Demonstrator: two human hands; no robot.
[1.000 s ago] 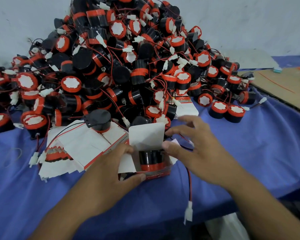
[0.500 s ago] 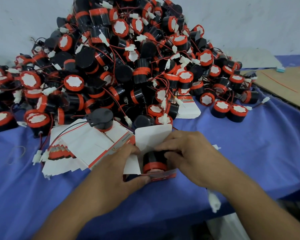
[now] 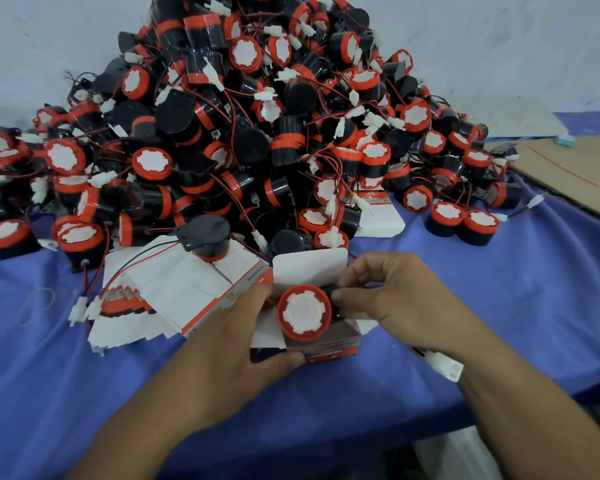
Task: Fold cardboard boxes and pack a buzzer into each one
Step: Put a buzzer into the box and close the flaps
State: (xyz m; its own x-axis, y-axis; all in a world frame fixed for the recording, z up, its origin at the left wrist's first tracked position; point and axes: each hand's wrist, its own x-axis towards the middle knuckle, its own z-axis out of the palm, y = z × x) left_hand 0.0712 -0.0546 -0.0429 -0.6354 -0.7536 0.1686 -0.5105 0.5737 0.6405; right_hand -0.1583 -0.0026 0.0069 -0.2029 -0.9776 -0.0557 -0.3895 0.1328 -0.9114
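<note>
We cannot read the print on the box (image 3: pixel 333 355). The buzzer pile (image 3: pixel 257 133) is cut off at our far and left edges.

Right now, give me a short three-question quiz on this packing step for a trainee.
1. True or false: the top flap of the small red-and-white cardboard box is folded shut.
2. Which hand pinches the black cylindrical buzzer with the red-rimmed white cap? A left hand; B right hand.
3. Fill in: the white plastic connector shows beside the ____ wrist.
Key: 1 false, the flap stands up; 2 B; 3 right.
</note>
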